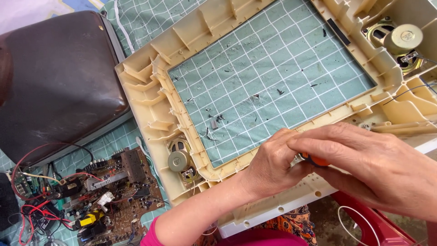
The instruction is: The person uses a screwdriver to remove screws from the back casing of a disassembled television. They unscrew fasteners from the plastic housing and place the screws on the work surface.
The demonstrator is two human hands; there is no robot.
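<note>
Because both hands wrap over it, only a sliver of the orange handle (315, 160) shows, and whatever shaft or tip it has is hidden. The left hand (272, 165) curls its fingers closed around the handle; the right hand (373, 166), cut off at the picture's edge, lies over it with fingers folded down. The handle sits at the near edge of the cream plastic frame (150, 98), which lies face down on a green checked cloth (273, 77). Small speakers (181, 160) sit in the frame's corners. A circuit board (114, 196) lies to the left.
</note>
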